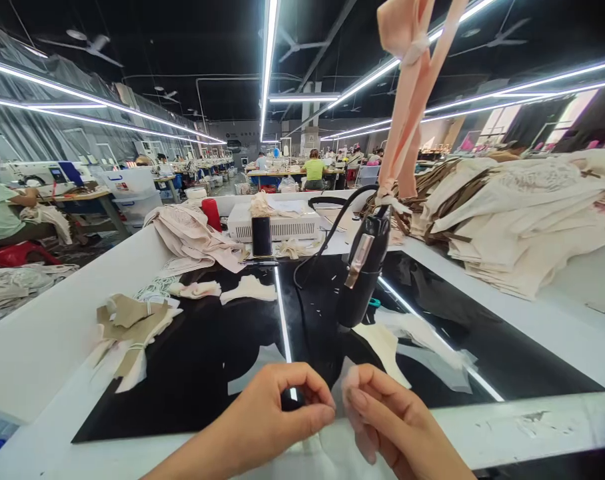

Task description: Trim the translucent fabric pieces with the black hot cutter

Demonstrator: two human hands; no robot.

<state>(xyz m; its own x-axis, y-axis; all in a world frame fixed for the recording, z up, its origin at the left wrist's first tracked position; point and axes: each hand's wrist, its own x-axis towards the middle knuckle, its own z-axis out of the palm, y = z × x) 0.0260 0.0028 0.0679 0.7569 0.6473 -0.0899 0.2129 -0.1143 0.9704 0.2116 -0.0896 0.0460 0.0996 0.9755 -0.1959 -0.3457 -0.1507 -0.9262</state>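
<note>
My left hand is closed in a pinch, thumb against fingertips, at the front edge of a glossy black board; what lies between its fingertips is too small to make out. Close by on the right, my right hand pinches a thin translucent piece that hangs below its fingers. Behind my left hand a sheer cut piece lies on the board. Cream cut pieces and sheer strips lie beyond my right hand. A black handheld device hangs above the board from peach fabric strips.
Tan and cream pieces lie at the board's left. Behind it are a fabric heap, a phone, a white vented box and a red cone. Tall fabric stacks stand right. Several people sit at tables farther off.
</note>
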